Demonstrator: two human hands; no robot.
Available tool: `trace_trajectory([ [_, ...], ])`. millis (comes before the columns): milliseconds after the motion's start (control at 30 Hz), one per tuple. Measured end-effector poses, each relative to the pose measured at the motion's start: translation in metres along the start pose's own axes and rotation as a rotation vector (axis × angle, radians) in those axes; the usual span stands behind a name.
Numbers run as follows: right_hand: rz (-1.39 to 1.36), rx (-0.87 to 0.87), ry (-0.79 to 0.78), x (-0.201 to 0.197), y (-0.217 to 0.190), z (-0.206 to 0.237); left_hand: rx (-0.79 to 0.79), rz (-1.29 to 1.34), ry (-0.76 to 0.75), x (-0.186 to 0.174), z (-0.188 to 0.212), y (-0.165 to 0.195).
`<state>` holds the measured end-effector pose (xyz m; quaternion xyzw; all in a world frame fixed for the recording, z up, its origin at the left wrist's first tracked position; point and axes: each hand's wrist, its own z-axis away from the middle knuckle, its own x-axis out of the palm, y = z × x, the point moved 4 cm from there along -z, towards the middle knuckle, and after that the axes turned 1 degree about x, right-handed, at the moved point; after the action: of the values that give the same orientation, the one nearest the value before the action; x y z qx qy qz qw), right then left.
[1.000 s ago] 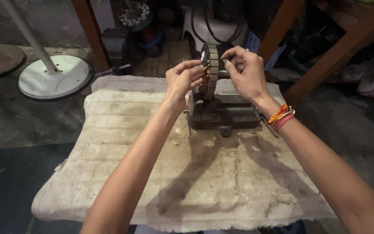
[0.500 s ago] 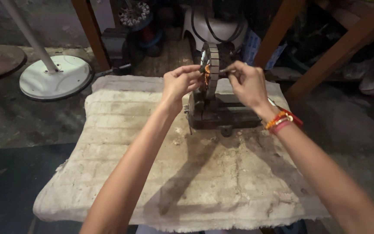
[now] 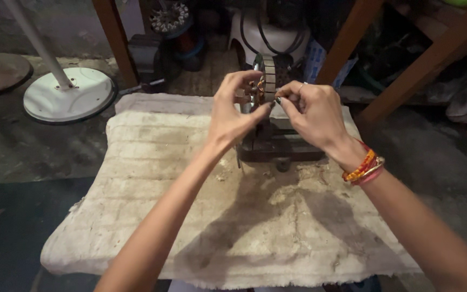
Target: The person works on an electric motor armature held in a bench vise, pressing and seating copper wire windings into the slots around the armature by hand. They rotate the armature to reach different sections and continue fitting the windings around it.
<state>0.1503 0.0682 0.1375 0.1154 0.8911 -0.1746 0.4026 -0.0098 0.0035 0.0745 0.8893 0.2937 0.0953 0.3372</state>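
Both hands drew closer, and you pinched the ring-shaped stator (image 3: 268, 75) between left hand (image 3: 232, 111) and right hand (image 3: 314, 111), at twelve o'clock above the vise (image 3: 277, 143), mid-fitting, needing steady pressure next.

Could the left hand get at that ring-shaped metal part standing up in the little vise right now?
Probably yes. The left hand is already at the ring-shaped metal part, its fingertips at the near edge. The right hand works the other side and does not block it. The vise clamps only the bottom.

Both forearms are bare, with no sleeves. The right wrist at the frame's right carries stacked bangles (image 3: 364, 167) in orange, red and gold. The right hand (image 3: 314, 111) wears a thin ring (image 3: 300, 84).
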Motion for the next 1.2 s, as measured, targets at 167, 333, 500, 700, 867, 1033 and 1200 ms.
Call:
trace_trajectory([
  [167,0.067,0.041,-0.038,-0.002,-0.008,-0.013,0.079,-0.086,0.073,0.013,0.004,0.008],
  [333,0.121,0.003,-0.109,-0.001,-0.015,-0.020,0.043,-0.153,0.159,0.018,0.004,0.002],
  [500,0.100,-0.006,-0.185,0.004,-0.020,-0.028,0.067,-0.184,0.258,0.025,0.014,0.007],
  [700,0.011,-0.064,-0.167,-0.002,-0.017,-0.033,0.019,-0.188,0.300,0.029,0.018,0.009],
  [867,0.006,-0.024,-0.172,-0.014,-0.006,-0.031,0.058,-0.225,0.256,0.024,0.018,0.012],
  [1033,0.043,0.009,-0.208,-0.018,-0.002,-0.030,0.086,-0.292,0.250,0.024,0.018,0.015],
  [1200,-0.016,-0.010,-0.170,-0.021,-0.005,-0.032,0.155,-0.371,0.243,0.021,0.016,0.017],
])
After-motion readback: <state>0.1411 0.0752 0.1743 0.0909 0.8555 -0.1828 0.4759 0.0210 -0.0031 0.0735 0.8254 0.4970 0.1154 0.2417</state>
